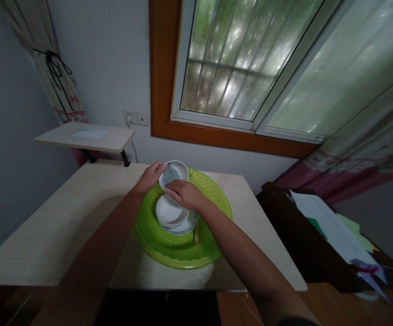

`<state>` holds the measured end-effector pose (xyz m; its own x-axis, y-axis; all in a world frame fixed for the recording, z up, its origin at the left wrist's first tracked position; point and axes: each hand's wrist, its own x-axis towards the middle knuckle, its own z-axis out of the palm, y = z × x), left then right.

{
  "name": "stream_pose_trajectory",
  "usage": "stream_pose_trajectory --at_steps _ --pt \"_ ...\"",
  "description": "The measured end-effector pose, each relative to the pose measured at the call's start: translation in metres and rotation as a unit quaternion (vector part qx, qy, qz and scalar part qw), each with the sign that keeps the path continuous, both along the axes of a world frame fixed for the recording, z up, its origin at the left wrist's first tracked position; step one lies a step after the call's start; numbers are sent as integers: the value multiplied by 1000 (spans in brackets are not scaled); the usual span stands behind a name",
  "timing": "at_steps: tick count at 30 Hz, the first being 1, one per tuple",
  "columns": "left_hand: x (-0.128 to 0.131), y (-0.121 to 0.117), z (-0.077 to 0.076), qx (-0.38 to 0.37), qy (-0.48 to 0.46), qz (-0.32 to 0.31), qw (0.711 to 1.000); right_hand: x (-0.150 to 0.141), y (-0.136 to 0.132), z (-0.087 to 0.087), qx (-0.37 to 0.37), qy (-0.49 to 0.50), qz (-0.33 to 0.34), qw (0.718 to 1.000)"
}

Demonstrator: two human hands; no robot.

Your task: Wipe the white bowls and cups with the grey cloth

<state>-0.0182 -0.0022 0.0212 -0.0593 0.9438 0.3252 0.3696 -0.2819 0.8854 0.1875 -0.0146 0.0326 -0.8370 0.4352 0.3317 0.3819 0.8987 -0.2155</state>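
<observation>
A white bowl (181, 168) is held tilted over the far side of a round green basin (216, 194), its inside facing me. My left hand (151, 176) grips the bowl's left rim, thumb on the inner side. A grey-blue cloth (171, 174) lies against the inside of the bowl. My right hand (185, 194) is closed on the cloth's lower edge at the bowl's near rim. Below, several white bowls (172, 211) sit stacked in the basin. Beside the stack, partly under my right forearm, are light wooden chopsticks (196, 233).
The basin stands on a pale wooden table (114, 181). A small raised shelf (114, 140) with a paper (89, 133) is at the back left. A window (230, 68) is behind. To the right, a dark brown piece of furniture (284, 226) holds papers (325, 222) and scissors (366, 268).
</observation>
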Motion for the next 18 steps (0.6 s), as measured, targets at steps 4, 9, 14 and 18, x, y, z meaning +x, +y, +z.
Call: stream_pose_trajectory --at_steps 4,9,14,18 --pt "0 1 -2 2 18 6 1000 -5 -4 -5 37 -16 0 999" --pt "1 0 -3 3 40 -11 999 -7 -6 -10 83 -22 -33 996" --pt "3 1 -4 -16 20 -21 999 -6 -2 -10 108 6 -81 991" --pt "2 -1 -4 -16 21 -26 999 -3 0 0 104 27 -95 990"
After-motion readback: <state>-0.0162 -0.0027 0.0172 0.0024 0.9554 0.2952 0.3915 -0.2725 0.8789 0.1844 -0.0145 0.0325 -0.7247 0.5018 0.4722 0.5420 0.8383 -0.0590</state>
